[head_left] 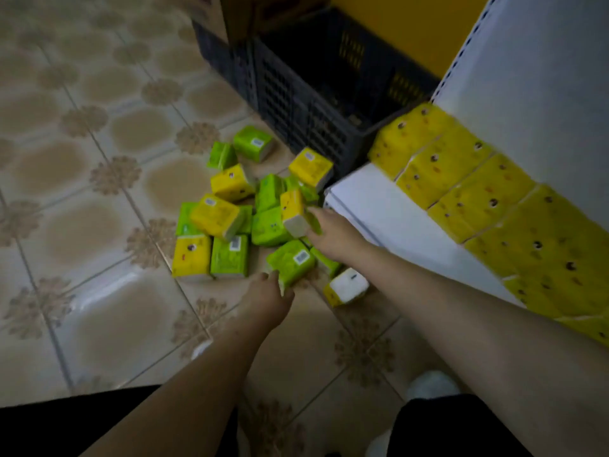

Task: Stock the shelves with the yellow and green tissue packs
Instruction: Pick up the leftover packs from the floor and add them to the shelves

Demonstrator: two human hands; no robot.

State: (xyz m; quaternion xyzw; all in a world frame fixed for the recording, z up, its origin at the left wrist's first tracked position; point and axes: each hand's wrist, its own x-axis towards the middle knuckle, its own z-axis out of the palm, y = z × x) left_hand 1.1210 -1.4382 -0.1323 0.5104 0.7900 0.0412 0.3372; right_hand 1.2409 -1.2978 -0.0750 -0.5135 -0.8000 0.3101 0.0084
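Note:
Several yellow and green tissue packs lie in a loose pile (237, 212) on the tiled floor. My right hand (333, 235) grips one yellow pack (293, 211) and holds it a little above the pile. My left hand (268, 301) is closed on the near edge of a green pack (291, 263) at the pile's front. A row of yellow packs (478, 192) stands along the back of the white shelf (389, 219) at the right. One more yellow pack (347, 288) lies on the floor under my right forearm.
A dark plastic crate (313, 103) stands behind the pile, against the shelf's end, with a cardboard box (244, 14) beyond it. The shelf's front edge juts out near my right wrist. My knees and a white shoe (431, 384) sit at the bottom.

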